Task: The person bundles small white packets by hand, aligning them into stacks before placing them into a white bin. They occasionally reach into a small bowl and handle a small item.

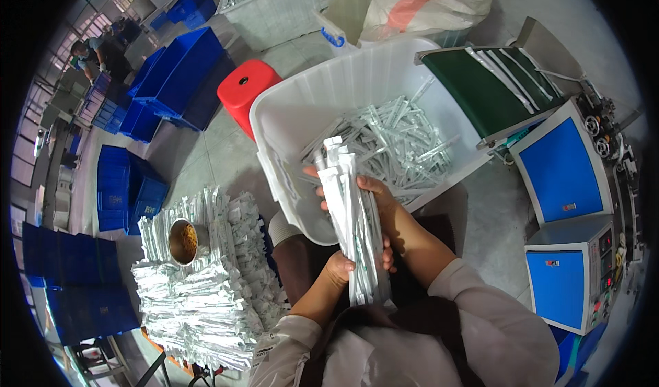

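A bundle of long, narrow white-and-silver packets point(351, 215) stands upright in front of me, gripped by both hands. Around its lower part wraps my left hand point(340, 267), closed. Higher up, my right hand point(371, 189) is closed round the side of the bundle, with its fingers partly hidden behind it. Just beyond the bundle, a large white tub point(274, 106) holds a loose heap of similar packets point(398, 136). To my left, many more packets lie in a tall, neat stack point(199, 305). On that stack sits a metal cup point(184, 241) with small yellowish bands inside.
A green conveyor belt point(453, 78) carrying several packets ends over the tub's right side. Blue-panelled machinery point(563, 171) stands at right. A red stool point(247, 88) touches the tub's left. Blue crates point(182, 78) stand at left; a person point(103, 57) works far back.
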Available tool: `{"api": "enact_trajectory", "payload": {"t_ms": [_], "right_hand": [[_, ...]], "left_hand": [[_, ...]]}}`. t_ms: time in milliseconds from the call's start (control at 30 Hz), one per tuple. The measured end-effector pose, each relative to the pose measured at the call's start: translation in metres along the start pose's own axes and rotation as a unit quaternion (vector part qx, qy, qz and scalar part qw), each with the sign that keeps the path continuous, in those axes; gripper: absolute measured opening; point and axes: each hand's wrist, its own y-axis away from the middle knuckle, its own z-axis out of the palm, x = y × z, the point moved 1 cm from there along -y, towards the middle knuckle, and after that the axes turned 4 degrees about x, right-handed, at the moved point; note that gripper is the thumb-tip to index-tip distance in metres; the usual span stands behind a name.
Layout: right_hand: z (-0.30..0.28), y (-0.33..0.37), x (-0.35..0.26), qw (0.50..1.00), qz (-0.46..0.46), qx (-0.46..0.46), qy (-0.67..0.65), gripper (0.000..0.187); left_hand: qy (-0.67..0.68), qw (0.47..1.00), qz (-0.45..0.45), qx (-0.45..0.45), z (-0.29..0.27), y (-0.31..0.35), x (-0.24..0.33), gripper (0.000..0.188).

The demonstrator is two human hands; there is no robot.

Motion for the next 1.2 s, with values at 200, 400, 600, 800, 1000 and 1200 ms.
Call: {"api": "enact_trajectory", "payload": {"t_ms": [200,400,600,800,1000,1200], "right_hand": [[-0.001,-0.005,0.003,0.919,-0.001,0.275,0.284,0.071],[-0.002,-0.050,-0.059,0.775,-0.202,0.142,0.582,0.072],[0.014,-0.045,-0.043,0.716,0.191,-0.048,0.670,0.028],[0.022,-0.054,-0.028,0.551,0.032,-0.002,0.834,0.051],[0.059,-0.080,0.000,0.683,0.241,-0.112,0.681,0.031],[0.080,-0.147,0.070,0.703,0.279,-0.225,0.614,0.038]], "left_hand": [[0.031,0.998,0.041,0.038,-0.006,0.017,0.029,0.101],[0.032,0.992,0.007,0.124,-0.027,0.001,0.024,0.078],[0.049,0.994,-0.017,0.095,-0.012,0.008,0.019,0.087],[-0.023,0.988,0.058,0.142,-0.015,-0.008,0.037,0.075],[0.105,0.992,0.063,0.009,0.012,0.024,0.042,0.065],[-0.046,0.954,0.273,0.115,0.001,0.079,0.056,0.063]]}}
